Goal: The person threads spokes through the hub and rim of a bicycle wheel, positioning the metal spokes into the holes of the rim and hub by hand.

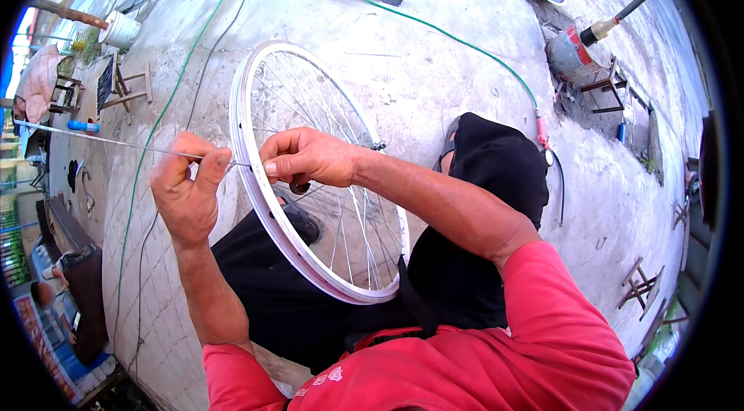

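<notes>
Beyond the grip, 1 green hose (419,21) crosses rough concrete (434,93); 2 black-trousered legs (496,170) flank the work. Far right stands a red-and-white bucket (570,50), a pole (639,0) rising at its mouth; contents hidden. Left hand (190,186): pinches a thin metal rod (116,141). Right hand (318,159): thumb at the round, spoked wheel (239,108), just right of the left; I cannot tell what it pinches.

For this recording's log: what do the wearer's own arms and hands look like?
The left hand and right hand are bare, with no gloves and no visible watch or bracelet. Both forearms are uncovered. Above them are the short sleeves of a plain-weave-looking red fabric shirt, which has small white print on its front.
</notes>
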`<move>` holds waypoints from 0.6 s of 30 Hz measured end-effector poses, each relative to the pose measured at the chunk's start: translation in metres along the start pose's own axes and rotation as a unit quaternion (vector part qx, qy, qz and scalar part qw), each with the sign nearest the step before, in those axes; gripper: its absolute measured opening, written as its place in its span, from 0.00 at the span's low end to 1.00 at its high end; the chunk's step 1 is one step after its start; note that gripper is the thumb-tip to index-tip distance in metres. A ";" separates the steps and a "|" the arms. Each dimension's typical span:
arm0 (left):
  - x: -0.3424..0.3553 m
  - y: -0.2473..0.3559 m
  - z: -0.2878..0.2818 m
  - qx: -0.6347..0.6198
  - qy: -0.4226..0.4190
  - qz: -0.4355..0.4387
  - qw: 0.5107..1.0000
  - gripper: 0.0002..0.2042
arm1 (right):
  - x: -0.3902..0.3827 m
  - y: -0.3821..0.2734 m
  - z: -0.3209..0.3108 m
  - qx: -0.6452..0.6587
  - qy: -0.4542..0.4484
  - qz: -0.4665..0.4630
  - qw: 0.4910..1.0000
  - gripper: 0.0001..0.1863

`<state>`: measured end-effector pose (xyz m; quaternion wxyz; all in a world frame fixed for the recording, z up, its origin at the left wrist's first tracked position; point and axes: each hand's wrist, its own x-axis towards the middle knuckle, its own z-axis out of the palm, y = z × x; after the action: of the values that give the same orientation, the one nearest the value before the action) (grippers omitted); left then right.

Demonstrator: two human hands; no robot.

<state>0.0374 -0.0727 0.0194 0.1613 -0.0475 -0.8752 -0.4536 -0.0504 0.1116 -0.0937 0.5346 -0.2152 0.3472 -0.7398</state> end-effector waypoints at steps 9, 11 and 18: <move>0.000 0.013 -0.003 -0.116 -0.047 -0.054 0.991 0.04 | 0.002 0.000 -0.006 -0.002 0.000 -0.003 1.000 0.10; -0.001 0.008 -0.002 -0.082 -0.040 -0.028 0.995 0.03 | 0.002 0.001 -0.004 0.005 -0.001 -0.003 1.000 0.10; -0.001 0.008 -0.001 -0.159 0.066 -0.026 0.985 0.03 | 0.003 0.003 -0.007 0.007 -0.003 -0.005 1.000 0.10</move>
<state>0.0405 -0.0688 0.0255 0.1970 -0.0198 -0.7800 -0.5936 -0.0544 0.1101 -0.1007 0.5338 -0.2154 0.3393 -0.7440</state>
